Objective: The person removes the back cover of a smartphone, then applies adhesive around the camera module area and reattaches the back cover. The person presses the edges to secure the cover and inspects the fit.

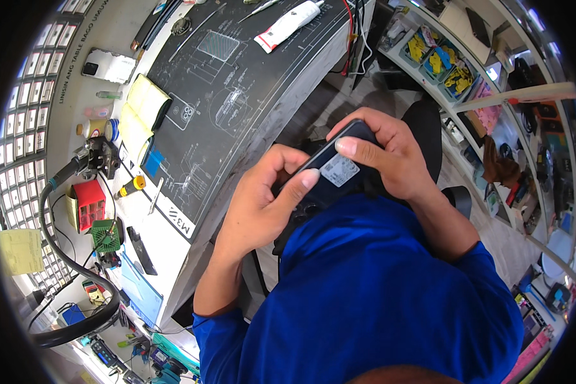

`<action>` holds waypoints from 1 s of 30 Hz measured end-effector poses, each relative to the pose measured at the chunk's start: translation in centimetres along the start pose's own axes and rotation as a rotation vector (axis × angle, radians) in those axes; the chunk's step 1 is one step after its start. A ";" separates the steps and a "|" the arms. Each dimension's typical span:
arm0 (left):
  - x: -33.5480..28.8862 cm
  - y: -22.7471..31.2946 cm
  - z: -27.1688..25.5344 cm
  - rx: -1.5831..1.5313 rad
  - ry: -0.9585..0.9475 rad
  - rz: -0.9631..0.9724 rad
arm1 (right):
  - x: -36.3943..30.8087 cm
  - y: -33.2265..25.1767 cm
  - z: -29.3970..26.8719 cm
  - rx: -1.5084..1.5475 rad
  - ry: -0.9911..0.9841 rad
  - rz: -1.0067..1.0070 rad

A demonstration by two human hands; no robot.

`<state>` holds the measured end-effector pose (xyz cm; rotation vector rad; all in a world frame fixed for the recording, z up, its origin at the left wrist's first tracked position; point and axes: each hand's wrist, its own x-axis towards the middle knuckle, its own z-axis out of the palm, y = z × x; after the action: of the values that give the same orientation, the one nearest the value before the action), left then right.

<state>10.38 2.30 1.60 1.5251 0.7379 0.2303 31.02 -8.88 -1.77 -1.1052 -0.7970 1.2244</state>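
Observation:
I hold a dark smartphone [329, 176], back side up, close to my chest with both hands. A pale square sticker sits on its back, and camera lenses show at its lower end. My left hand [262, 201] wraps the phone's left edge, thumb pressed on the back near the sticker. My right hand [384, 153] grips the upper end and right edge, thumb lying across the back. The blue sleeves of my shirt [377, 288] fill the lower part of the view.
A workbench with a black printed mat [237, 83] stretches to the left. On it lie a white tube [288, 24], a yellow notepad [141, 109], a red parts box [89, 203], a screwdriver [132, 186] and tweezers. Shelves with yellow and pink parts [448, 67] stand at right.

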 end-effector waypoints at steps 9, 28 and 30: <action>-0.2 -0.6 0.1 0.105 -0.053 -0.020 | -0.3 0.5 0.1 -0.066 -0.050 0.004; -0.4 -0.7 0.2 -0.092 -0.071 -0.055 | 0.4 -0.9 -0.5 0.122 -0.116 0.125; -0.5 0.0 0.1 -0.192 -0.056 -0.074 | 0.3 -1.1 -0.2 0.202 -0.096 0.108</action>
<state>10.05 1.89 1.70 1.3149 0.7062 0.1967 31.57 -8.57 -0.84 -0.9404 -0.6756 1.4245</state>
